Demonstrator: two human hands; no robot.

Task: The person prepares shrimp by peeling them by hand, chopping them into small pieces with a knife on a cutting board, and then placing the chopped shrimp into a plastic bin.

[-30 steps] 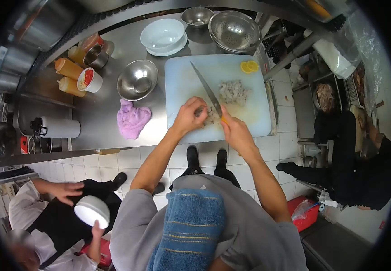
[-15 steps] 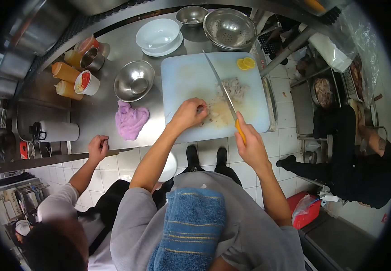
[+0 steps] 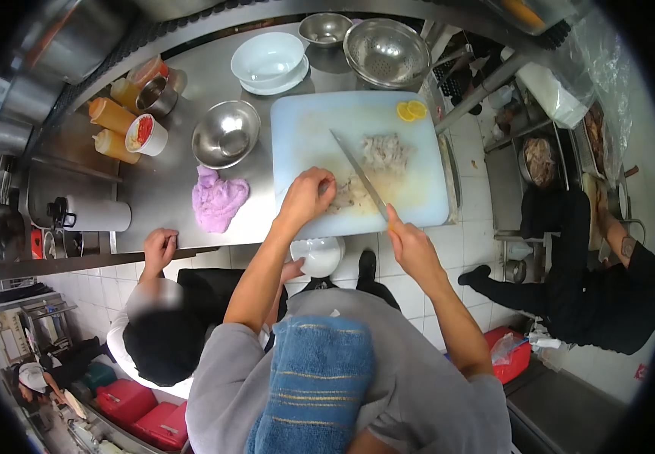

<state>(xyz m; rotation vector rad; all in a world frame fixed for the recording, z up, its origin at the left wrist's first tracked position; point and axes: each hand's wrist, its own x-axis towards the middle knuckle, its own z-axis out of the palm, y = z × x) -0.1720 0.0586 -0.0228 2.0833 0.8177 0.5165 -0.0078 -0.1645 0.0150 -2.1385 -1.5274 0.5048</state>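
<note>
The chopped pieces, pale and greyish, lie in two groups right of the centre of the frame: a larger heap [image 3: 386, 153] above and a smaller heap [image 3: 346, 198] below it, to the left. The knife [image 3: 360, 174] passes between them, its tip toward the upper left. I cannot tell whether the blade touches the board.

My right hand [image 3: 414, 250] is closed, fingers wrapped around the handle; this grip presumably keeps the blade under control. My left hand [image 3: 307, 200] sits at the left side of the smaller heap, fingers bent inward, probably to keep the fingertips back from the edge. I cannot tell whether they grip a piece.

Both heaps rest on the cutting board [image 3: 305, 121], which likely protects the worktop [image 3: 161, 181] from the blade. Lemon slices [image 3: 411, 111] lie at the board's upper right corner, apparently kept out of the cutting area.

Left of the board are a steel bowl [image 3: 226, 135] and, below it, a pink cloth [image 3: 220, 200], both seemingly placed within easy reach. Above the board stands a colander [image 3: 386, 53]. Below its near edge, a co-worker's hand [image 3: 293, 270] is at a white bowl [image 3: 318, 257].
</note>
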